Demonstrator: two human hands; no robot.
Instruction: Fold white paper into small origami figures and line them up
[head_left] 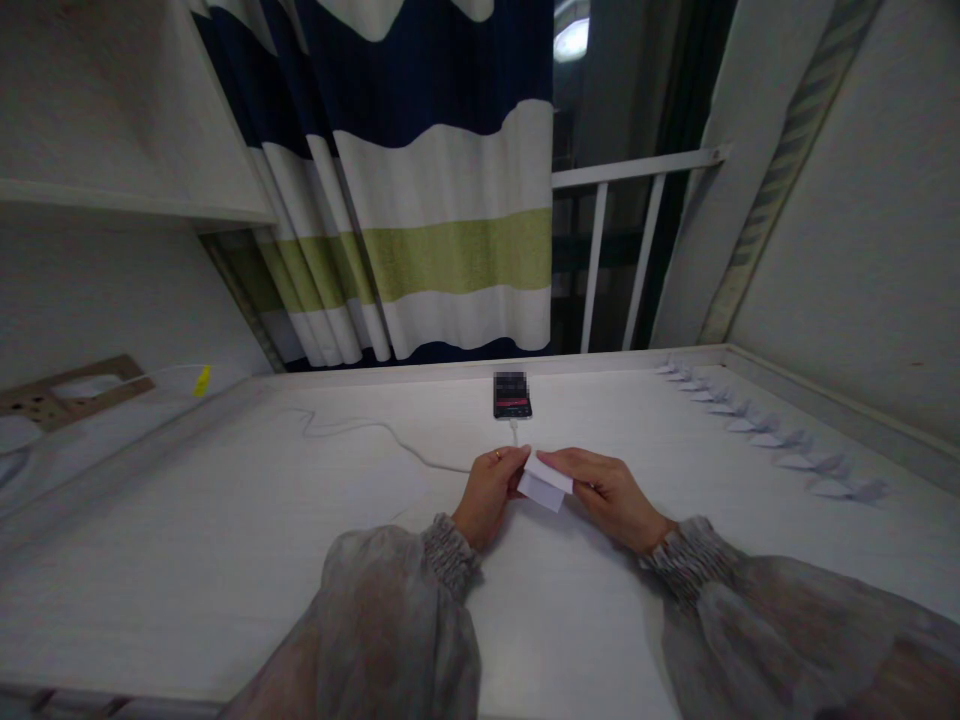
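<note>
A small folded white paper (pixel 546 482) is held between both my hands over the white table (pixel 225 540). My left hand (pixel 491 492) pinches its left end, with a ring on one finger. My right hand (pixel 607 492) grips the right side, fingers laid along the top fold. Both wrists wear grey gathered sleeves.
A phone (pixel 512 394) lies flat just beyond my hands, with a white cable (pixel 375 430) trailing left. Several folded paper pieces (pixel 765 435) line the table's right edge. A striped curtain (pixel 420 200) and white railing (pixel 637 165) stand behind. A wall socket plate (pixel 64 395) sits at left.
</note>
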